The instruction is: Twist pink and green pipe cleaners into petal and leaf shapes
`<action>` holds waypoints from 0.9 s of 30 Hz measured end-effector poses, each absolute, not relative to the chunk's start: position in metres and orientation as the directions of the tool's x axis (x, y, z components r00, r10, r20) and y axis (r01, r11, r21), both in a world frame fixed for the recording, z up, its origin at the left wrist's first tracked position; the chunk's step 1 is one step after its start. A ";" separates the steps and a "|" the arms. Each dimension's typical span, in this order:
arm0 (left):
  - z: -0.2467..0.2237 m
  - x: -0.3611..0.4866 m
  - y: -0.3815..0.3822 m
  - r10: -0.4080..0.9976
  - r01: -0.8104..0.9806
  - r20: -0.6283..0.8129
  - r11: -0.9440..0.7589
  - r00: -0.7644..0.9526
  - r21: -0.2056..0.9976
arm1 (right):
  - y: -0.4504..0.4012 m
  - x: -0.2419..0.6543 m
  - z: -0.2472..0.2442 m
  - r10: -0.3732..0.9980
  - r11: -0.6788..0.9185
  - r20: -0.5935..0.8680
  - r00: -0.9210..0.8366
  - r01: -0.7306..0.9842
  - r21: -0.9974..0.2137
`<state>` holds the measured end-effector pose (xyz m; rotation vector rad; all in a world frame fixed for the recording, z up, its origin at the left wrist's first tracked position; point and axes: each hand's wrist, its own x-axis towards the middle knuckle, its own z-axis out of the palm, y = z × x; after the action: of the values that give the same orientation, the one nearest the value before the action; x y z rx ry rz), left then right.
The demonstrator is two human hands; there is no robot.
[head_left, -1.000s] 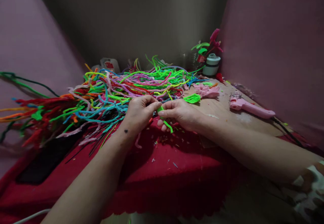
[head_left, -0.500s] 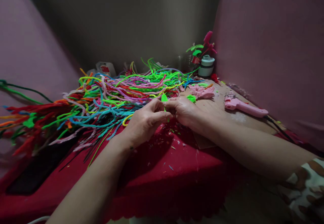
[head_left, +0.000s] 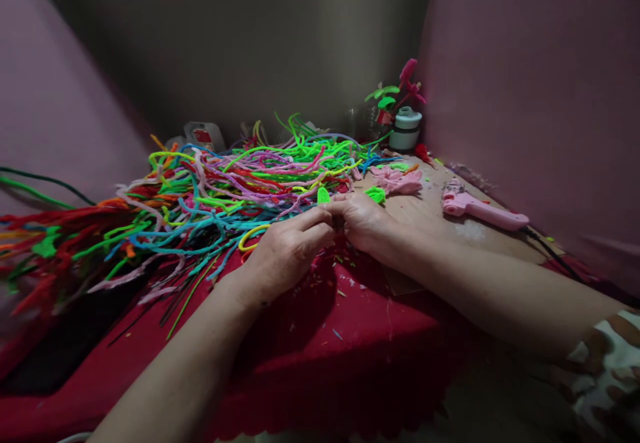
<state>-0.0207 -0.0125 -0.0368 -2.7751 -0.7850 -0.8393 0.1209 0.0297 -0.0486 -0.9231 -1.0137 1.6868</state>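
Just above the front of the table, a bright green pipe-cleaner leaf sticks up between my two hands. My left hand is closed, its thumb and fingers pinched together at the base of the leaf. From the other side, the fingertips of my right hand also pinch there, touching the left fingertips. The fingers hide the leaf's lower end. Behind my right hand lies another green pipe-cleaner piece, with pink pipe-cleaner pieces beyond it.
A big heap of coloured pipe cleaners spreads across the back and left. A pink glue gun with a black cord rests on the board at right. Behind stand a pale jar and pipe-cleaner flowers. Scraps dot the red tablecloth.
My left fingers have closed over the green stem that showed below the leaf. The left thumb now lies nearer its fingers. The view has shifted slightly.
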 end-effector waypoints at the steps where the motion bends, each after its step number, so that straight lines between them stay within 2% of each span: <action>1: -0.037 -0.022 -0.012 0.444 0.513 0.557 -0.858 0.702 0.036 | 0.029 0.121 -0.048 0.953 -0.213 -0.119 -0.279 -0.337 -0.917; 9: -0.038 -0.028 -0.006 0.495 0.544 0.565 -0.834 0.660 0.096 | 0.029 0.122 -0.047 0.945 -0.238 -0.118 -0.304 -0.397 -0.887; 12: -0.037 -0.027 -0.008 0.520 0.570 0.521 -0.818 0.677 0.077 | 0.029 0.123 -0.046 0.948 -0.229 -0.111 -0.299 -0.393 -0.891; 14: -0.035 -0.026 -0.009 0.537 0.575 0.523 -0.811 0.662 0.105 | 0.028 0.124 -0.045 0.945 -0.228 -0.105 -0.310 -0.395 -0.890; 16: -0.032 -0.025 -0.010 0.596 0.593 0.603 -0.769 0.530 0.239 | 0.026 0.125 -0.043 0.932 -0.252 -0.117 -0.343 -0.383 -0.888; 18: -0.028 -0.024 -0.009 0.747 0.591 0.613 -0.623 0.255 0.513 | 0.024 0.126 -0.042 0.917 -0.255 -0.110 -0.384 -0.351 -0.901; 20: -0.024 -0.025 -0.007 0.925 0.469 0.379 -0.344 0.023 0.813 | 0.020 0.126 -0.041 0.908 -0.200 -0.056 -0.415 -0.312 -0.929; 21: -0.023 -0.025 -0.006 0.974 0.364 0.224 -0.204 -0.014 0.909 | 0.019 0.126 -0.041 0.904 -0.166 -0.027 -0.426 -0.293 -0.942; 23: -0.021 -0.024 -0.005 0.999 0.172 0.014 -0.022 0.049 0.985 | 0.015 0.125 -0.041 0.891 -0.133 -0.007 -0.453 -0.247 -0.960; 25: -0.020 -0.023 -0.005 0.994 0.092 -0.016 0.006 0.108 0.996 | 0.011 0.123 -0.040 0.879 -0.147 -0.037 -0.475 -0.195 -0.970; 27: -0.019 -0.022 -0.006 0.995 0.116 0.011 -0.023 0.095 0.993 | 0.008 0.122 -0.039 0.878 -0.151 -0.048 -0.476 -0.180 -0.972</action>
<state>-0.0218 -0.0059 -0.0192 -2.6512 -2.3857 -2.1459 0.1225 0.0083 -0.0392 -0.8489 -1.3313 1.7328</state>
